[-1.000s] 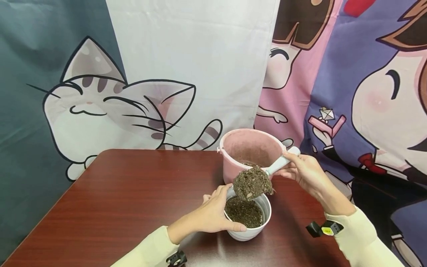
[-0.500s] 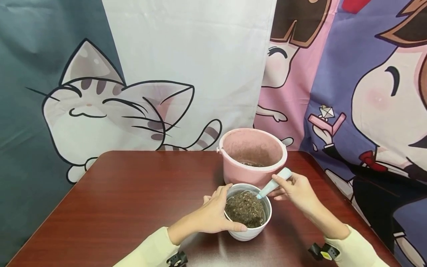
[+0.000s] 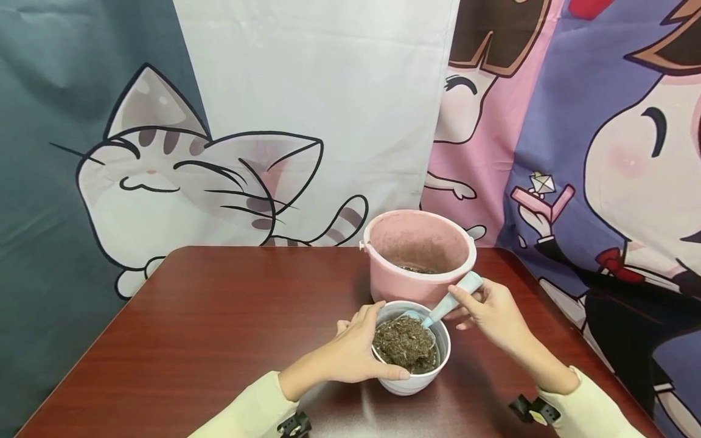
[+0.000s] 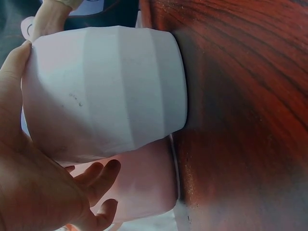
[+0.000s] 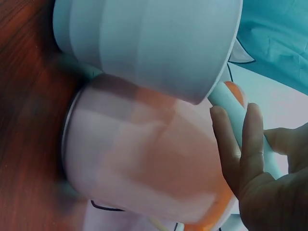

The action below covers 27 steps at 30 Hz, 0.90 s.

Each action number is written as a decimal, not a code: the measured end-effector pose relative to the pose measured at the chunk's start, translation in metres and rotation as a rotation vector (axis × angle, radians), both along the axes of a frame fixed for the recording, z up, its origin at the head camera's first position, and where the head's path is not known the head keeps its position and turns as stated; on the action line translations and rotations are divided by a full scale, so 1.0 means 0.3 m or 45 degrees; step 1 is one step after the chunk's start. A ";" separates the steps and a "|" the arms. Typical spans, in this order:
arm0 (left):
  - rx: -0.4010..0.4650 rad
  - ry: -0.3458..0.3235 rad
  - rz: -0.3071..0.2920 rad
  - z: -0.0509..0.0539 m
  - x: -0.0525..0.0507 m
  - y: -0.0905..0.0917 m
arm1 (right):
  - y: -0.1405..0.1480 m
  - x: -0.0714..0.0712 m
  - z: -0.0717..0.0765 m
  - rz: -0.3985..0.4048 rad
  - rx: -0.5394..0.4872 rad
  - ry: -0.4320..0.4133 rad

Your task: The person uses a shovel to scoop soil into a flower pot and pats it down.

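A white flowerpot [image 3: 408, 384] with ridged sides stands upright on the table, dark soil [image 3: 404, 345] inside. My left hand [image 3: 356, 351] grips its left side, thumb along the near rim and fingers at the far rim. In the left wrist view the pot [image 4: 106, 91] shows its bare wall, and some fingertips are off it. My right hand [image 3: 495, 313] holds a pale blue garden trowel [image 3: 453, 299] by its handle. The trowel's blade is down in the pot, mostly covered by soil. Fingers and thumb pinch the handle [image 5: 234, 115] in the right wrist view.
Right behind the pot stands a pink bucket [image 3: 391, 281] with a little soil at its bottom. The reddish-brown wooden table [image 3: 230, 316] stretches left. A cartoon-printed cloth [image 3: 328, 91] hangs beyond the table's far edge.
The right hand has lowered the soil-loaded trowel from above the pot into it, and the handle has come down nearer the rim. The left hand keeps its hold on the pot.
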<state>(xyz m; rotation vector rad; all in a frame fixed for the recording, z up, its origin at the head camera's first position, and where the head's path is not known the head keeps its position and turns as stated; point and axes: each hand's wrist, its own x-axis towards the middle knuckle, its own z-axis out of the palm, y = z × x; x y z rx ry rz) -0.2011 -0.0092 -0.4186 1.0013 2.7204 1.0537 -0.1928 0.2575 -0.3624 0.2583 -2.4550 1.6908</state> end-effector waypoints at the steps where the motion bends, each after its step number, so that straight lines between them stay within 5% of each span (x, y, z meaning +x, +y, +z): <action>1: -0.002 0.002 0.001 0.001 0.000 0.000 | 0.004 0.001 0.005 0.002 0.017 0.013; 15: -0.013 0.007 0.017 0.003 0.003 -0.005 | 0.012 0.014 0.123 -0.091 0.266 0.277; 27: -0.043 0.010 0.015 0.002 0.004 0.001 | 0.023 0.035 0.217 -0.065 0.303 0.382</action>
